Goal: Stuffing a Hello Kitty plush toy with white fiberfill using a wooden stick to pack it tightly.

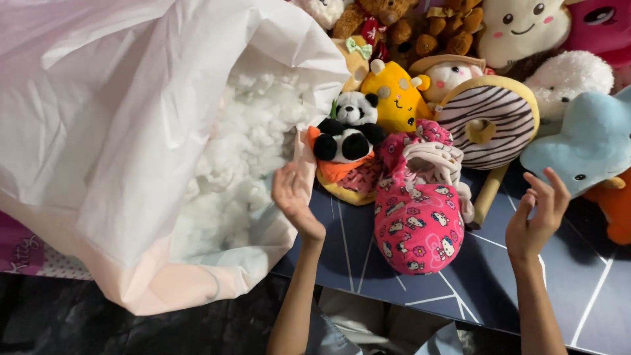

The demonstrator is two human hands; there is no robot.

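Observation:
My left hand point(294, 197) is raised with fingers apart, holding nothing, at the mouth of a big white plastic bag point(112, 131) full of white stuffing point(246, 151). My right hand point(536, 213) hovers open over the dark blue mat point(493, 276), to the right of a pink patterned fabric toy point(420, 210) that lies between both hands. A small panda plush point(348, 131) sits just beyond my left hand, on an orange and yellow piece.
A heap of plush toys lines the far side: a yellow one point(394, 95), a striped doughnut cushion point(490, 118), a light blue plush point(588, 141), brown bears point(407, 23) and a cream smiling cushion point(522, 26). Dark floor lies at the lower left.

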